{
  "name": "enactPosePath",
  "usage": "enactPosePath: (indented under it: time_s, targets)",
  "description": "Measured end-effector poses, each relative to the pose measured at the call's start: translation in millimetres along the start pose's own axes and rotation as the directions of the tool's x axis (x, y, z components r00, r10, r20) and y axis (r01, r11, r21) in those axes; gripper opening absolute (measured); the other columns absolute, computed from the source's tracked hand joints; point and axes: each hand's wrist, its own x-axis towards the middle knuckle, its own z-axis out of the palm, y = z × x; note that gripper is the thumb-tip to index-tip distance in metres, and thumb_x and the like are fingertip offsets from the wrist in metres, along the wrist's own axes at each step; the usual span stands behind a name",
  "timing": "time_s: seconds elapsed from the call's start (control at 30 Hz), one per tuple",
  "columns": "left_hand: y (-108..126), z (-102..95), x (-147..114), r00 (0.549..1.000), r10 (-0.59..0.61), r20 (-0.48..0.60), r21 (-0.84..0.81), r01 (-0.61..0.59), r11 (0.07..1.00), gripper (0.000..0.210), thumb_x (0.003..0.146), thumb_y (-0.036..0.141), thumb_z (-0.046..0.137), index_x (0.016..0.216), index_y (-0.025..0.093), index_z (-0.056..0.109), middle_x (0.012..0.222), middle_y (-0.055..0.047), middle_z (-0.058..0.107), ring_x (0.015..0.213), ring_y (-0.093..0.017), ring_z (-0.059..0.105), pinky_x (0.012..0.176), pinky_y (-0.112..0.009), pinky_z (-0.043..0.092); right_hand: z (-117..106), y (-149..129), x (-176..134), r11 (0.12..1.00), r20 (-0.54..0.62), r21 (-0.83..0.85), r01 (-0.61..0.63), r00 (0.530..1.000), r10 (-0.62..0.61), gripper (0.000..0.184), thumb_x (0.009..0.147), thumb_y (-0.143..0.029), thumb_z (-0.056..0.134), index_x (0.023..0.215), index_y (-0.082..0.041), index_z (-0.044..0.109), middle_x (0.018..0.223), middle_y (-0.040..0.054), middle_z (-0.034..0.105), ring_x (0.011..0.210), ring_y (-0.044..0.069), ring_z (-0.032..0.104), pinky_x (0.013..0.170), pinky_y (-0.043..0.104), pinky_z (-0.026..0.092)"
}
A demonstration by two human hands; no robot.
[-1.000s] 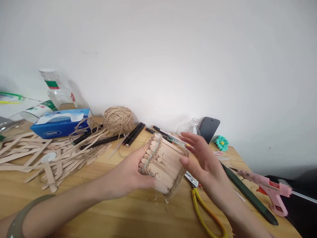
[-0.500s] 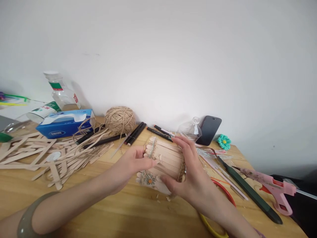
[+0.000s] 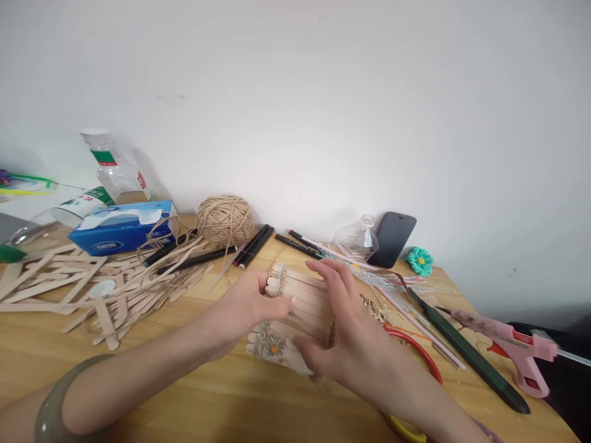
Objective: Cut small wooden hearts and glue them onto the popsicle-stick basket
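Note:
A tube-like holder [image 3: 307, 301] built of pale craft sticks lies on its side in front of me. Twine and silvery tinsel band its left end, and a grey flower [image 3: 275, 346] with an orange centre sits on its near side. My left hand [image 3: 258, 303] grips the rounded stick tips on the left, thumb on top. Around the right end curve the thumb and fingers of my right hand [image 3: 344, 314], hiding most of the twine band there. Small brown pieces [image 3: 376, 307] lie just beyond my right hand.
Loose craft sticks [image 3: 106, 314], a blue tissue box [image 3: 124, 229] and a twine ball [image 3: 225, 220] fill the left. Black markers [image 3: 257, 246] lie mid-table. Rightward are a phone [image 3: 392, 240], teal flower [image 3: 420, 261], pink glue gun [image 3: 517, 351] and red-yellow scissors [image 3: 418, 351].
Pale flakes that lay on the holder's top are gone from it. My right hand has shifted slightly left along the holder, and the brown pieces beside it now show. My left hand stays on its end.

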Motion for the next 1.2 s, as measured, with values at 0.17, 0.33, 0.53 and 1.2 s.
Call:
enactPosePath:
  time_s: [0.17,0.33,0.53,1.2]
  targets:
    - [-0.3,1.2,-0.5,1.000,0.005,-0.010,0.014,-0.005,1.000,0.005,0.058,0.012,0.057,0.063,0.014,0.058,0.056,0.004,0.054,0.056,-0.011,0.050,0.056,-0.024,0.039,-0.3,-1.5,1.7,0.999,-0.012,-0.018,0.034,0.999,-0.034,0.069,0.069,-0.016,0.057,0.129,-0.018,0.022,0.130,0.0134,0.028,0.124,0.029,0.030,0.100,0.045,0.037]
    - [-1.8,0.6,-0.9,1.000,0.011,-0.017,0.038,-0.010,0.999,0.003,0.058,0.013,0.056,0.059,0.015,0.055,0.052,0.005,0.049,0.052,-0.010,0.045,0.053,-0.022,0.035,0.1,-1.5,2.0,0.996,-0.051,-0.045,0.080,0.995,-0.082,0.069,0.069,-0.014,0.059,0.128,-0.016,0.025,0.127,0.0156,0.032,0.121,0.031,0.034,0.095,0.046,0.043]
    - [-1.8,0.1,1.9,1.000,0.022,-0.008,0.025,-0.021,0.999,0.003,0.057,0.013,0.056,0.059,0.015,0.056,0.053,0.005,0.050,0.052,-0.010,0.046,0.054,-0.023,0.036,0.6,-1.6,1.1,0.994,-0.071,-0.049,0.102,0.992,-0.106,0.069,0.067,-0.013,0.061,0.126,-0.017,0.026,0.125,0.0164,0.035,0.120,0.032,0.037,0.092,0.046,0.046]
    - [-4.9,-1.2,-8.7,0.998,0.009,0.062,-0.048,-0.006,0.999,0.020,0.056,0.010,0.050,0.075,0.016,0.055,0.067,0.003,0.056,0.060,-0.012,0.052,0.054,-0.024,0.039,3.3,3.0,-1.6,0.875,-0.407,-0.246,0.417,0.775,-0.484,0.015,0.079,-0.004,0.057,0.088,-0.015,0.060,0.082,0.0060,0.057,0.077,0.017,0.049,0.066,0.031,0.043]
